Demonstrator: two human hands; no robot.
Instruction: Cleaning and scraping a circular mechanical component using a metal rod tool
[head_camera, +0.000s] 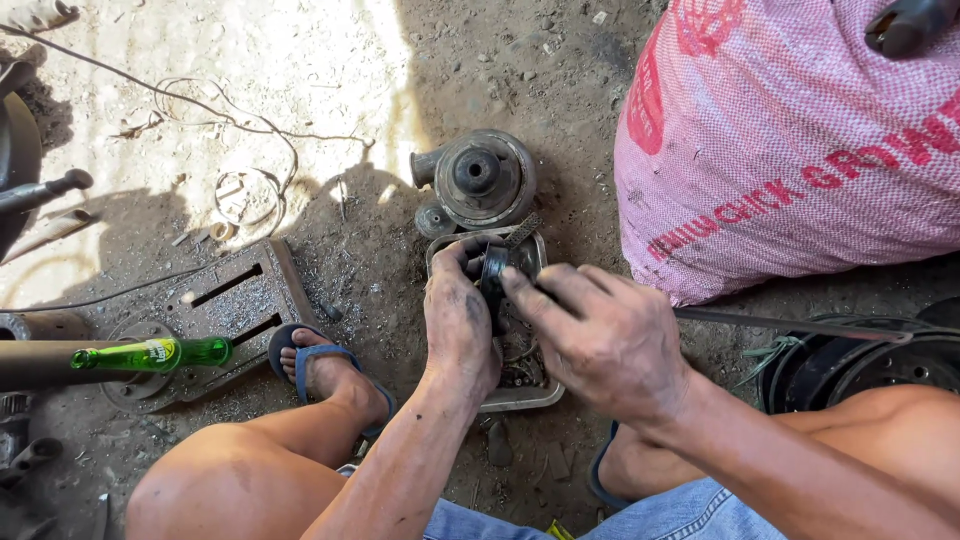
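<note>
pink woven sack (780, 150) | green glass bottle (160, 353) | round metal pump housing (480, 180) | slotted steel plate (235, 300)

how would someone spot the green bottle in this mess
Start at the big pink woven sack at the right, then cross past both hands to the far left. The green bottle lies on its side over a flat metal plate, beside the person's sandalled foot. It is the only bright green glass among grey, rusty parts.
</note>
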